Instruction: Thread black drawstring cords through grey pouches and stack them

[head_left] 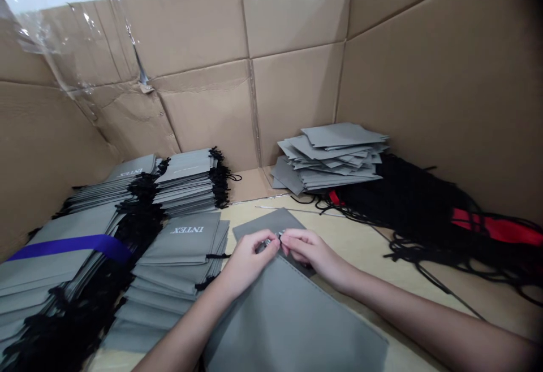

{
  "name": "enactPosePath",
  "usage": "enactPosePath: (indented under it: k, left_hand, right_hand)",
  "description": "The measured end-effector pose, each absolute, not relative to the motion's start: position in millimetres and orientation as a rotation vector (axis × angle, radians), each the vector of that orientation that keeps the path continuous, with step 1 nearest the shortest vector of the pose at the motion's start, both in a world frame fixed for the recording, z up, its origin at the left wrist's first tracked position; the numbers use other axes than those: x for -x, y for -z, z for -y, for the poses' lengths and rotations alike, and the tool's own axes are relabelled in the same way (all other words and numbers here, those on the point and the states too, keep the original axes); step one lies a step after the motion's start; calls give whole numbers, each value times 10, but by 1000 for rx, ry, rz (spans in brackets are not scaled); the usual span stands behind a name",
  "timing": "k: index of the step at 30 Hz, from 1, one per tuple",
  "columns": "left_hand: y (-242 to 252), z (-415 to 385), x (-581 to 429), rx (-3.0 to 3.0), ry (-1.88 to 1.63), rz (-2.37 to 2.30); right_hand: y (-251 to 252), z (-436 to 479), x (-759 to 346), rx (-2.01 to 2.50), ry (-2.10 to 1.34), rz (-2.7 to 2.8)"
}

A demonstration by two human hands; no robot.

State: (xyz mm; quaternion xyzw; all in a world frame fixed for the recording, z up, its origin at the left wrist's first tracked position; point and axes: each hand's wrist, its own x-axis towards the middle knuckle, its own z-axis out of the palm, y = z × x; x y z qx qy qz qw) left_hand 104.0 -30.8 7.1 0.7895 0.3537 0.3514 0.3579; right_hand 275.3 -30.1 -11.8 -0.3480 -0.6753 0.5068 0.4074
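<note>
A grey fabric pouch [297,321] with a stitched edge lies in front of me, its far corner raised to my fingertips. My left hand [248,259] pinches at that corner, thumb and forefinger closed. My right hand [316,250] is closed in a pinch right beside it, fingertips nearly meeting the left ones. A small dark bit, perhaps cord, shows between them, but the fingers cover most of it. Under the hands lies another grey pouch [257,222], its white print mostly hidden.
Left are stacks of grey INTEX pouches [169,273] with black cords, one bundle with a purple band [70,246]. Back right, a loose pile of grey pieces [335,157] stands by tangled black cords [407,197] with red strips [496,226]. Cardboard walls [297,83] enclose the table [352,236].
</note>
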Motion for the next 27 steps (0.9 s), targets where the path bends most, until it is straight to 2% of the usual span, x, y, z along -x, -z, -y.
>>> enactPosePath:
  k: [6, 12, 19, 27]
  left_hand:
    - [-79, 322, -1070, -1971, -948, -901]
    - [-40, 299, -1045, -1908, -932, -901]
    - [-33, 314, -1044, -1891, -906, -912]
    - [-59, 323, -1039, -1863, -921, -933]
  right_hand:
    - [195, 284, -2687, 859, -1375, 1490]
    - [178, 262, -2717, 810, -1378, 1611]
    - [168, 287, -2789, 926, -1003, 1777]
    - [131, 352, -2813, 1032, -827, 1885]
